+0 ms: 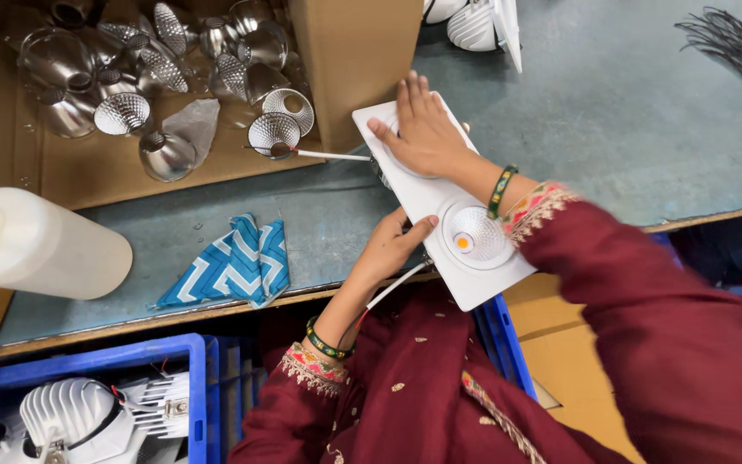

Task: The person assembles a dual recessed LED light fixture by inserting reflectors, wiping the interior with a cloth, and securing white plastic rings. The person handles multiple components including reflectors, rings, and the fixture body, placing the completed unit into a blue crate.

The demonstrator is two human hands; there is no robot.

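White twin-lamp panel [440,202] flat at table edge

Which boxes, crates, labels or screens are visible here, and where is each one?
Cardboard box: top left on the bench, brown, open, holding shiny metal reflectors.
Blue plastic crate: bottom left below the bench, holding white ribbed lamp housings.
Second blue crate: under the bench edge, centre.
No labels or screens visible.

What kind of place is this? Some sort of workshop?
It looks like a light-fitting assembly bench. The person's hands press on a white twin downlight panel, a cardboard box holds shiny metal reflector cups, and a blue crate below holds white finned heat-sink housings.
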